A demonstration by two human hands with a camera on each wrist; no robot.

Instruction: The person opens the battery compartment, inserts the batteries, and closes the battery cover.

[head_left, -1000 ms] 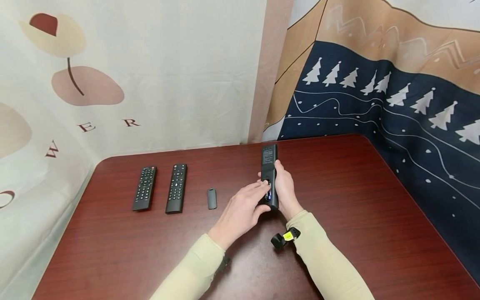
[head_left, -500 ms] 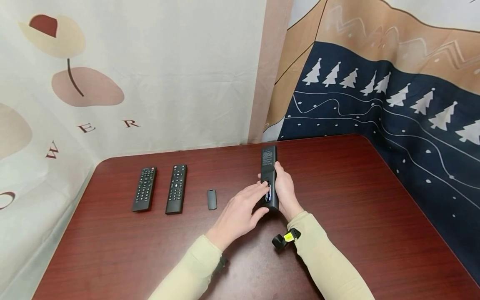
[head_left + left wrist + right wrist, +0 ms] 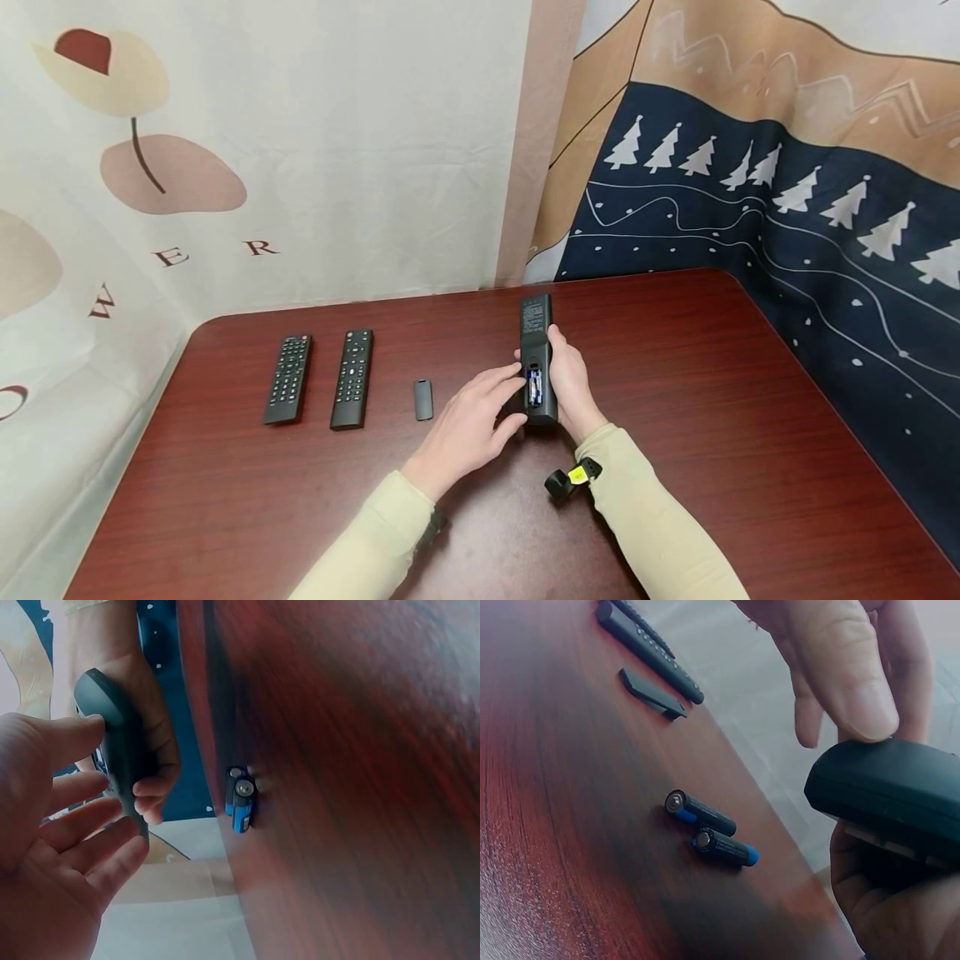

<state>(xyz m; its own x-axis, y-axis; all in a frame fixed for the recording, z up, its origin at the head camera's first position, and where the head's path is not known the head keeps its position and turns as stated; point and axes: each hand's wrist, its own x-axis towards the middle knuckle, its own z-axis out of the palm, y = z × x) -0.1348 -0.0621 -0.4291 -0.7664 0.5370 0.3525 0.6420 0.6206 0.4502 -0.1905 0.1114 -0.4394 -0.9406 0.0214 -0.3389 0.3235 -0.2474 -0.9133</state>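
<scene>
A black remote control [image 3: 535,317] is held back side up in my right hand [image 3: 572,382], which wraps its right side. Its battery compartment lies uncovered, with blue-and-silver batteries [image 3: 535,388] inside. My left hand [image 3: 467,423] is beside it on the left, fingers loosely spread, the thumb and fingertips right at the remote's edge. Two more loose blue-and-black batteries [image 3: 724,851] lie side by side on the table below the remote; in the head view they are hidden. Left of my left hand lies the small black battery cover [image 3: 423,400].
Two other black remotes lie button side up at the left: one remote [image 3: 288,379] farthest out, another remote [image 3: 352,379] nearer the cover. The reddish-brown table [image 3: 675,375] ends at a pale curtain [image 3: 375,167] behind and a dark blue one [image 3: 825,250] at the right.
My left fingers have drawn back leftward off the battery compartment, so the batteries in it show more fully. The right hand keeps its grip on the remote, which has dipped slightly toward me.
</scene>
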